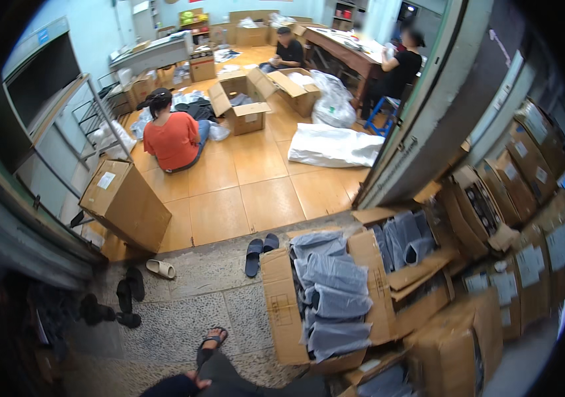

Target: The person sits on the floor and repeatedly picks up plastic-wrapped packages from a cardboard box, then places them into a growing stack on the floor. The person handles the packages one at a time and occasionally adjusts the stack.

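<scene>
Low in the view, my left hand (197, 380) shows only in part at the end of a dark sleeve, close against my grey trousers (233, 374). Its fingers are too small and half hidden to tell how they are held. My right hand is out of the picture. One of my feet, in a dark sandal (211, 343), stands on the speckled stone floor. To the right of my leg is an open cardboard box (281, 311) with several items in cloudy plastic bags (336, 294).
More cartons (524, 264) are stacked along the right. Loose footwear (135, 284) lies left of centre, and dark slippers (254, 257) lie by the doorway. A tall carton (127, 205) stands at the left door side. Beyond, people sit on the tiled floor among open boxes (246, 119).
</scene>
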The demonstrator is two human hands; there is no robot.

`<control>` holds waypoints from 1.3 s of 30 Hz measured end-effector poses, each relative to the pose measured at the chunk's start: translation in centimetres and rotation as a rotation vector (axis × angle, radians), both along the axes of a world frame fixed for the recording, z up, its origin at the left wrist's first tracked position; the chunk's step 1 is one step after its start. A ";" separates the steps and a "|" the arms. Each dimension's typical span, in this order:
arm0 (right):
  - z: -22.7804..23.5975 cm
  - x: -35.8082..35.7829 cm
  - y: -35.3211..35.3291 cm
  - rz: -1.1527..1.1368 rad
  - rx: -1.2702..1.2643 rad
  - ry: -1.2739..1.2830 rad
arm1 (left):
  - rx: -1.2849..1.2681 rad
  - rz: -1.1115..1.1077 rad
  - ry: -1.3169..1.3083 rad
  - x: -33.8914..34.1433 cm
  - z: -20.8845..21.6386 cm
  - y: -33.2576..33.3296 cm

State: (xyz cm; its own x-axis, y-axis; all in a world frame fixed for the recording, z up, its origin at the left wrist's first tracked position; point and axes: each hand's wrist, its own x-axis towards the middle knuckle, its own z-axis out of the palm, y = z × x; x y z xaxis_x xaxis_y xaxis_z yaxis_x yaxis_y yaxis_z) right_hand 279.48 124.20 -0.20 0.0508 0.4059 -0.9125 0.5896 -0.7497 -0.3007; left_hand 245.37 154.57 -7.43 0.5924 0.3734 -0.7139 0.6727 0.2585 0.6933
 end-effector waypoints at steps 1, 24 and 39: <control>-0.3 3.6 1.1 0.116 -0.100 0.039 | 0.104 0.049 0.065 -1.7 -3.2 -2.6; -16.2 15.8 -3.0 -0.219 -0.206 -0.402 | 0.641 -0.179 0.022 3.5 -8.4 -10.2; -16.5 16.4 -4.6 -0.191 0.194 -0.537 | 0.801 -0.205 -0.113 2.6 -8.2 -9.4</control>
State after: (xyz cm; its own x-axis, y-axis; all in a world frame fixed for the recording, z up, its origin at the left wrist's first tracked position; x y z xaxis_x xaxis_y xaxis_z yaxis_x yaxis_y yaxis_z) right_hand 295.89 119.62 -16.74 0.5727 0.5007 -0.6491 0.5573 -0.8185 -0.1396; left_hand 247.98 145.21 -15.65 0.7560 0.6198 -0.2106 0.5681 -0.4614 0.6814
